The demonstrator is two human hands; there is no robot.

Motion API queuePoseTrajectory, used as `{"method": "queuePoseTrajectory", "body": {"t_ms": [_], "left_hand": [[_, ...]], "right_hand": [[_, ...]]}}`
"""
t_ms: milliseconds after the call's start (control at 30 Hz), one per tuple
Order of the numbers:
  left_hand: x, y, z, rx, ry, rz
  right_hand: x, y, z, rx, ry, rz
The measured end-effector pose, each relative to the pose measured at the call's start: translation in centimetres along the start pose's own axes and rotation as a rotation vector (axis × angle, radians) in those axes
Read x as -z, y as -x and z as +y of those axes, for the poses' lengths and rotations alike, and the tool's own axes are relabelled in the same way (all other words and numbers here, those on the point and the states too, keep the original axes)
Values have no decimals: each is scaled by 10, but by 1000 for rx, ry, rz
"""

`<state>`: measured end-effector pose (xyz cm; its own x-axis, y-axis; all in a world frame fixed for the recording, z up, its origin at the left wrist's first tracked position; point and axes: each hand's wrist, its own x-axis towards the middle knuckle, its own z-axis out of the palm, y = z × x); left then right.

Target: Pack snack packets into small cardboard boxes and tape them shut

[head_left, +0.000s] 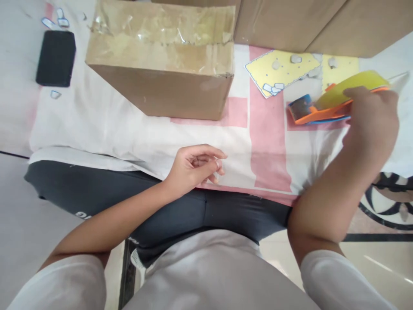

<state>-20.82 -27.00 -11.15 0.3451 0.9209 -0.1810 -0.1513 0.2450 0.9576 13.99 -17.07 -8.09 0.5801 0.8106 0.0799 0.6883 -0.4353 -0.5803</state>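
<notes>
At the right, my right hand [374, 114] is closed on the near end of a colourful orange, yellow and blue item [335, 110]. It has a yellow rounded sheet on top, orange edges and a dark-blue block at its left end; I cannot make out its exact kind. It lies tilted just over the bed-sheet-like cloth [193, 137]. My left hand [201, 165] rests near the cloth's front edge by my lap, its fingers loosely curled and apart from the thumb, with nothing visible in it. A taped cardboard box [180, 92] stands in front of it.
Larger cardboard boxes [290, 26] stand behind at the back right. Yellow printed patches [284, 69] show on the cloth beside them. A black phone-like slab [56, 58] lies at the far left. Tiled floor [380, 262] shows at the lower right.
</notes>
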Motion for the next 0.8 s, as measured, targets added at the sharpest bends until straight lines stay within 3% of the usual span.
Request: {"method": "queuePoseTrajectory", "body": {"t_ms": [67,133,200,267,367,400,467,600,667,767,800], "left_hand": [[2,0,1,-117,-92,14],[4,0,-2,-260,-195,23],[6,-2,-7,-380,-282,38],[6,-5,-12,-450,-332,56],[5,-8,-18,-502,-368,65],[4,-9,-18,-509,-378,61],[2,-10,-17,-485,-395,45],[0,-14,-9,-301,-438,-88],[2,-15,-9,-314,-655,-127],[9,-12,-21,-451,-1084,-64],[11,-11,-27,-477,-1168,-51]], "right_hand": [[21,18,-4,-157,217,40],[42,37,-14,-137,335,-42],[54,59,-29,60,268,-27],[53,85,-46,316,39,-62],[29,127,-67,694,-159,-429],[18,140,-71,766,-145,-537],[-1,161,-75,842,-79,-623],[-7,171,-74,894,-85,-581],[12,156,-67,815,-188,-364],[50,115,-47,629,-360,380],[61,100,-40,623,-415,550]]}}
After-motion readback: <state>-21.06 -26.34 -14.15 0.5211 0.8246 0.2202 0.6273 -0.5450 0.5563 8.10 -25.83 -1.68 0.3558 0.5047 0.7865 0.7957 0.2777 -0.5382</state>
